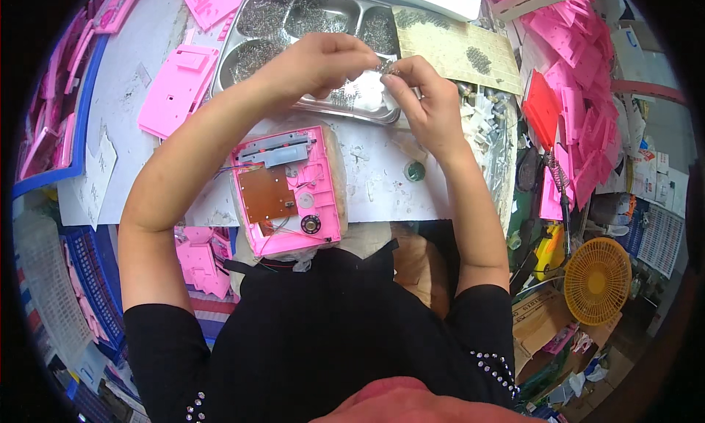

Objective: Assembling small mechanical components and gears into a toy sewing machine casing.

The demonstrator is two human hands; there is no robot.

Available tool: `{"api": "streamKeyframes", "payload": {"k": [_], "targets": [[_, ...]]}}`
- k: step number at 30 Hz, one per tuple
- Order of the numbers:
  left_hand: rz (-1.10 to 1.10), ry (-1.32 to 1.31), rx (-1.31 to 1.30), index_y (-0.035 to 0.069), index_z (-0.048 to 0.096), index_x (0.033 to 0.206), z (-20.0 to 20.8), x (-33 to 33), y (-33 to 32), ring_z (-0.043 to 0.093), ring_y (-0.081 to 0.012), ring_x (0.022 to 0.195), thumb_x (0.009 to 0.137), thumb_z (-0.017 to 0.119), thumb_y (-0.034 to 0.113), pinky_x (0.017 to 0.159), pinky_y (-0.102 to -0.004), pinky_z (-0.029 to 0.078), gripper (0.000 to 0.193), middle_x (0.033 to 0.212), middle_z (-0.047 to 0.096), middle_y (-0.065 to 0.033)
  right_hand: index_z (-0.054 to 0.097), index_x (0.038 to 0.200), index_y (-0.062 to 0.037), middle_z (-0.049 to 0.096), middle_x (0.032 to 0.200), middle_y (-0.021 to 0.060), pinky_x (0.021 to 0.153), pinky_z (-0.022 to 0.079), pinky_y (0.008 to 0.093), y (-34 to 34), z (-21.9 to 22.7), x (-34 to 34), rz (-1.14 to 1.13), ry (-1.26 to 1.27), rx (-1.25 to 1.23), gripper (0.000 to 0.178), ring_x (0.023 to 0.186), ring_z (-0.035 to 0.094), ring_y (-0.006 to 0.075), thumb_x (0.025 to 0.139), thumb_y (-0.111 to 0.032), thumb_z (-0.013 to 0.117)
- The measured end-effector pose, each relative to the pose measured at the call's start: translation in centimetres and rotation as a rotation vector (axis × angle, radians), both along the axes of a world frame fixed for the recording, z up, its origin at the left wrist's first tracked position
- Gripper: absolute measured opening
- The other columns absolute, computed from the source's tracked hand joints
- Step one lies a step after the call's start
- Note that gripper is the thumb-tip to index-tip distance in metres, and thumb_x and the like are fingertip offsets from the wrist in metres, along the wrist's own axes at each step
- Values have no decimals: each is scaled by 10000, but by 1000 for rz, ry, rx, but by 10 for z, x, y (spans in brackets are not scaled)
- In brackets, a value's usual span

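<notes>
Left grip point(323, 62) above metal tray point(360, 100)

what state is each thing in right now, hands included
left hand: pinched, contents unclear
right hand: fingers curled, contents unclear
metal tray: lidless, compartments holding small metal pieces
pink casing: open, insides exposed
brown board: inside casing, uncovered
blue crate: open, holding pink parts

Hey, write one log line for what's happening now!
left hand: over metal tray | right hand: at tray's right edge | anything held: unclear | pink case: open, brown board inside
</notes>
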State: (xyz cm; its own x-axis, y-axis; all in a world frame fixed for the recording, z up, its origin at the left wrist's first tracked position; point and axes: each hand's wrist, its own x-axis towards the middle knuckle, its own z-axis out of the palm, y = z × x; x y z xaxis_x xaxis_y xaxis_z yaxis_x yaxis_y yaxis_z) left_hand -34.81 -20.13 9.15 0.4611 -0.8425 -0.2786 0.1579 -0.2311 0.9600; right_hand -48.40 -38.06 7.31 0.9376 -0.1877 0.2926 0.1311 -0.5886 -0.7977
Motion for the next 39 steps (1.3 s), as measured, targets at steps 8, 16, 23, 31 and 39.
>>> {"api": "streamKeyframes", "payload": {"k": [8,16,23,31,39], "targets": [[-20,-544,-229,2,705,1047,-13,-8,6,577,-85,792,928,726,184,727,-258,484,218,875,660,-9,701,885,-20,645,747,-16,639,461,246,-17,0,0,161,217,415,320,695,562,76,979,-324,666],[-204,-536,-176,-8,697,973,-10,-10,5,584,-122,699,946,694,224,671,-301,490,233,805,679,-39,672,890,-9,593,656,44,590,434,297,-14,9,6,304,244,198,359,635,548,115,1026,-323,564],[-348,509,-8,70,629,958,-17,8,13,327,-11,548,1019,619,290,444,-189,256,229,703,450,75,638,1034,-53,623,690,79,548,442,335,-4,11,0,230,-17,-246,136,571,588,206,963,-170,636],[-266,90,-37,52,655,992,-15,-1,11,399,-32,581,1018,622,290,518,-225,358,241,731,534,27,654,971,-48,676,729,53,618,500,367,-7,5,-3,52,256,-137,253,659,642,211,992,-295,608],[-201,-416,-169,-1,635,963,-23,-4,1,477,-47,789,1022,613,253,689,-247,412,262,835,551,32,686,815,-17,553,678,-39,604,387,254,-5,3,-1,99,309,422,394,671,471,57,1026,-333,583]]}}
